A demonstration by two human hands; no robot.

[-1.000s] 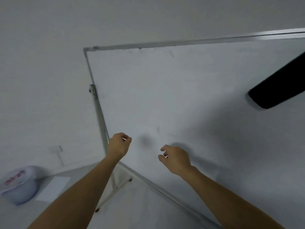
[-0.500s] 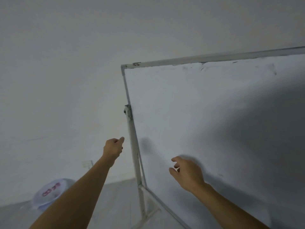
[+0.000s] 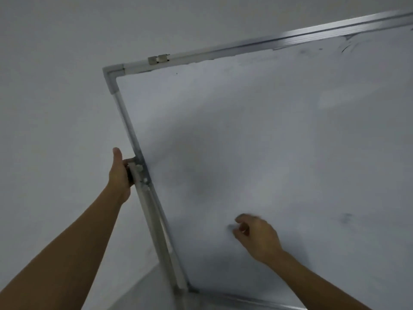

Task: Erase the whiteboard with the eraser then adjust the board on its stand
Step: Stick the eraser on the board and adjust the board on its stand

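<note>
While left hand (image 3: pixel 119 173) grips stand clamp (image 3: pixel 140 172) at whiteboard (image 3: pixel 268 130) edge | right hand (image 3: pixel 257 236) — loosely curled, empty — before its surface.

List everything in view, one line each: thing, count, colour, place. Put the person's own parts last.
whiteboard: one, white, fills the centre and right.
frame: one, silver metal, round the board's edges.
clip: one, grey metal, on the top rail near the left corner.
bracket: one, grey metal, on the board's left edge.
stand post: one, grey metal, runs down from the bracket.
marker smudges: a few, dark, top right of the board.
wall: one, pale grey, behind and left.
floor: one patch, grey, bottom centre.
left hand: one, grips the bracket.
right hand: one, blurred, fingers loosely curled, before the board's lower part.
</note>
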